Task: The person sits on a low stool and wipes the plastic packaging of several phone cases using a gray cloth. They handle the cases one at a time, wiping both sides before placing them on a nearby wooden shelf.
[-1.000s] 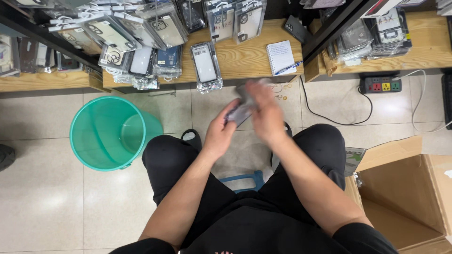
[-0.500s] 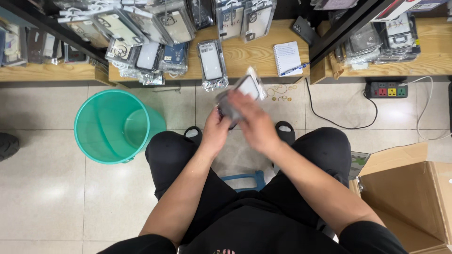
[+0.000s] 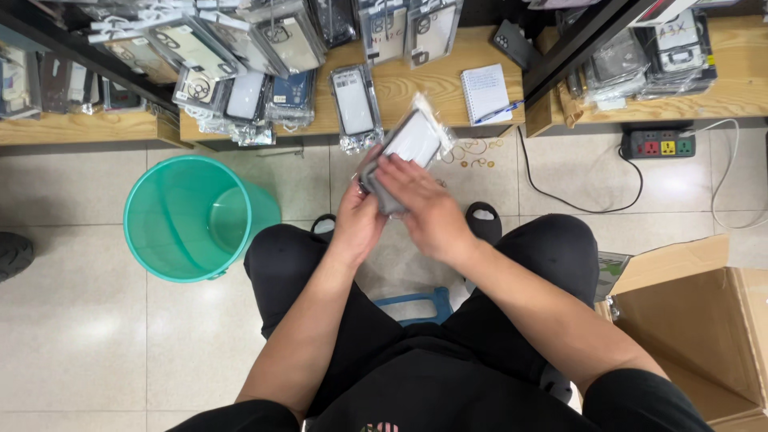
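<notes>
Both hands are together in front of the knees, above the tiled floor (image 3: 72, 336). The left hand (image 3: 358, 220) grips the lower end of a phone case in a clear plastic sleeve (image 3: 408, 144) from beneath, fingers curled around its edge. The right hand (image 3: 424, 204) lies over the top of the same case, fingers spread flat on its dark lower part. The case is tilted, its pale upper end pointing away toward the shelf, and the sleeve's open end crinkles past it.

The person is seated, black trousers, knees apart; a blue stool (image 3: 416, 304) shows between the legs.

Left of the hands, a green plastic bin (image 3: 188, 220) stands upright on the floor, just beside the left knee.

Ahead, a low wooden shelf (image 3: 416, 88) carries many packaged phone cases (image 3: 240, 72) overlapping in piles, one clear case (image 3: 354, 104) lying apart near the shelf edge. A spiral notepad (image 3: 486, 92) with a blue pen (image 3: 498, 112) rests to the right of it. Several rubber bands (image 3: 472, 152) lie on the floor below.

Farther right, a power strip (image 3: 660, 144) sits on the floor with cables trailing. An open cardboard box (image 3: 704, 336) stands beside the right knee.
</notes>
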